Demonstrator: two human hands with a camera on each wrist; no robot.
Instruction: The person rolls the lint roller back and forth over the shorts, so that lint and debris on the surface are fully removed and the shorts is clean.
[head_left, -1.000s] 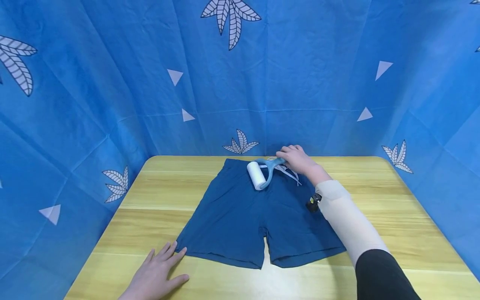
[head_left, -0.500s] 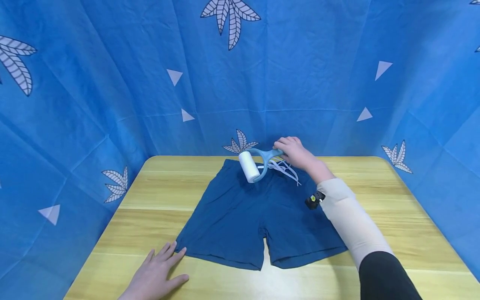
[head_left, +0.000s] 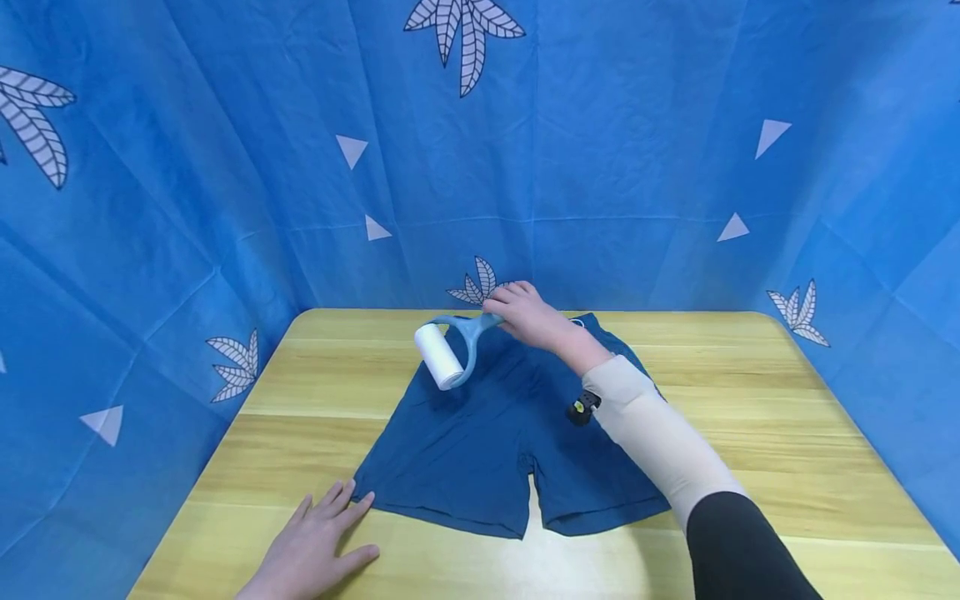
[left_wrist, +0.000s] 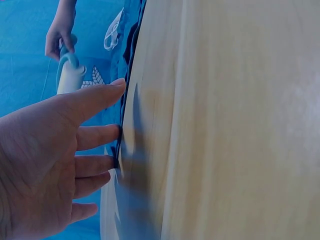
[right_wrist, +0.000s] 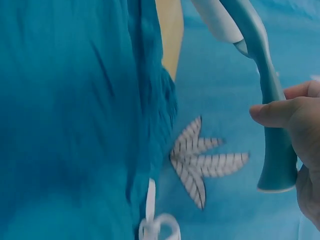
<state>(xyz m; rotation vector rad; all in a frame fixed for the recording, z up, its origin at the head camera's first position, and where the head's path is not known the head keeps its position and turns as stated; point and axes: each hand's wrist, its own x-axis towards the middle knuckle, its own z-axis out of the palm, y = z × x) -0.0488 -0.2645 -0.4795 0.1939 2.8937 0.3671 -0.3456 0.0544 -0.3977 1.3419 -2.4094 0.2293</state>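
Dark blue shorts (head_left: 480, 450) lie spread on the wooden table, waistband toward the back. My right hand (head_left: 528, 315) grips the blue-grey handle of a lint roller (head_left: 438, 357), its white roll over the upper left part of the shorts. In the right wrist view, thumb and fingers wrap the lint roller's handle (right_wrist: 275, 135), and the white drawstring (right_wrist: 157, 225) hangs at the waistband. My left hand (head_left: 315, 542) lies with spread, straight fingers, fingertips at the lower left corner of the shorts. The left wrist view shows those fingertips (left_wrist: 112, 132) touching the hem.
The wooden table (head_left: 750, 400) has rounded back corners. A blue curtain (head_left: 600, 150) with white leaf and triangle prints surrounds it at the back and both sides. A black watch-like device (head_left: 582, 408) sits on the right wrist, beside a pale sleeve (head_left: 660, 433).
My right hand has carried the lint roller leftward over the top of the shorts, rising a little and then lowering toward the left side. The left hand has stayed in place.
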